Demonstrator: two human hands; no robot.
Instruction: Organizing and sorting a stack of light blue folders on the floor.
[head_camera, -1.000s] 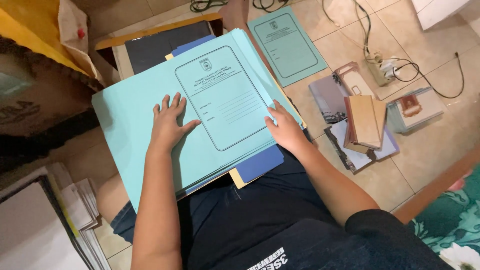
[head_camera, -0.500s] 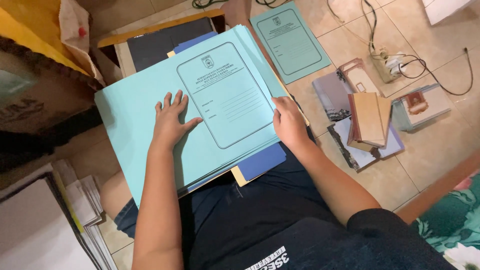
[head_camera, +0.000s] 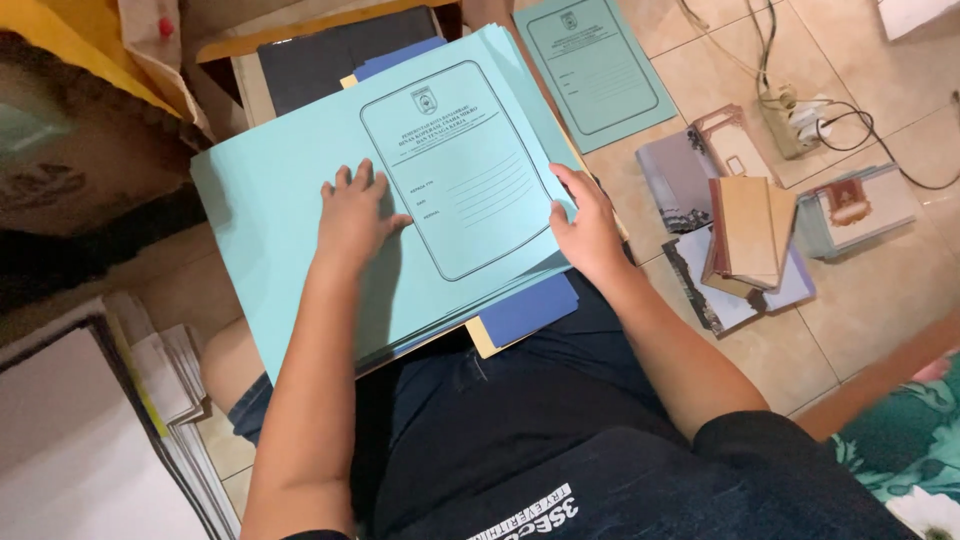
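A stack of light teal paper folders (head_camera: 290, 200) rests on my lap, the top one showing a printed form outline. My left hand (head_camera: 352, 212) lies flat on the top folder with fingers spread. At the stack's right edge, my right hand (head_camera: 588, 232) has its thumb on top and fingers curled around the edge. A dark blue folder (head_camera: 528, 310) and a yellow one (head_camera: 484, 338) stick out beneath the teal stack.
Another teal folder (head_camera: 592, 68) lies on the tiled floor ahead. To the right sit brown booklets (head_camera: 748, 232) on printed sheets, a small stack of cards (head_camera: 858, 208), and a power strip with cables (head_camera: 798, 118). Paper piles (head_camera: 150, 400) stand at left, a cardboard box (head_camera: 70, 130) beyond.
The view has shifted slightly and the folder stack sits a little higher in frame. Both hands keep their places on the stack.
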